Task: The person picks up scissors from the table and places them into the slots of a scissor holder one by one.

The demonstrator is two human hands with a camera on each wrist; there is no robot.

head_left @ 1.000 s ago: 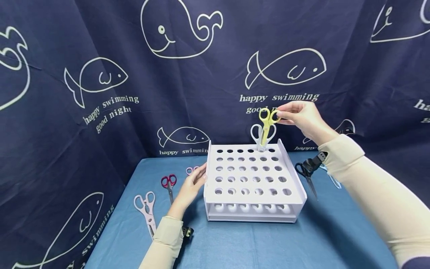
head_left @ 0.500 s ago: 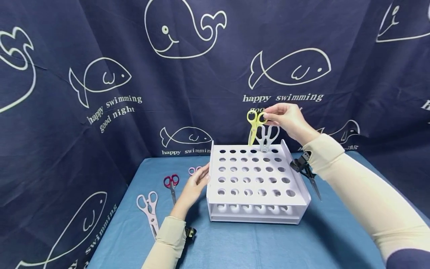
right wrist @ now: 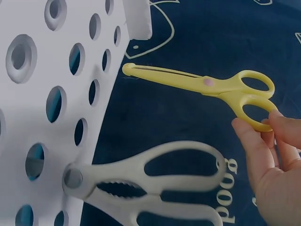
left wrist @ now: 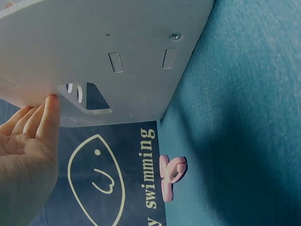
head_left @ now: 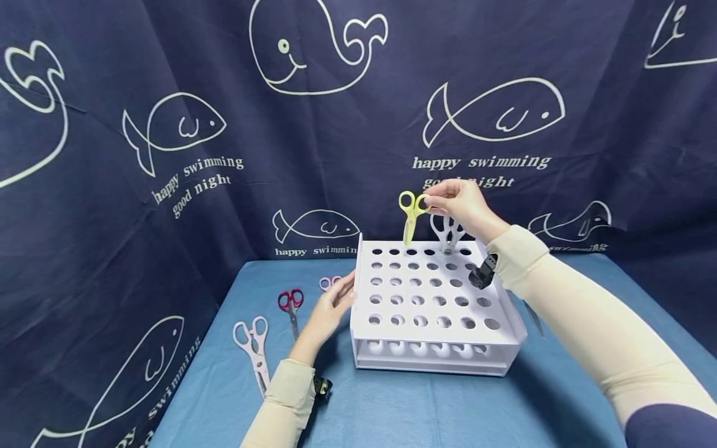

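Yellow scissors [head_left: 411, 214] hang tip-down over the back row of a white rack [head_left: 364, 330] with rows of round holes. My right hand [head_left: 462, 202] pinches one of their handle loops between thumb and fingers. In the right wrist view, the rounded tip of the yellow scissors [right wrist: 197, 82] is apart from the rack's holed top. White scissors [head_left: 447, 233] stand handles-up in a back-row hole, just right of the yellow pair and partly behind my right hand. My left hand [head_left: 332, 308] rests with extended fingers against the rack's left side wall [left wrist: 136, 47].
Left of the rack lie pale pink scissors [head_left: 254, 348], red-handled scissors [head_left: 290, 305] and a pair with pinkish handles [head_left: 328, 283]. A dark scissor blade [head_left: 534, 318] shows right of the rack, under my right forearm. A dark blue curtain [head_left: 313, 137] hangs behind.
My right hand has carried the yellow scissors leftward and slightly down, from in front of the white scissors to their left. My left hand stays at the rack's side; the view shifts slightly.
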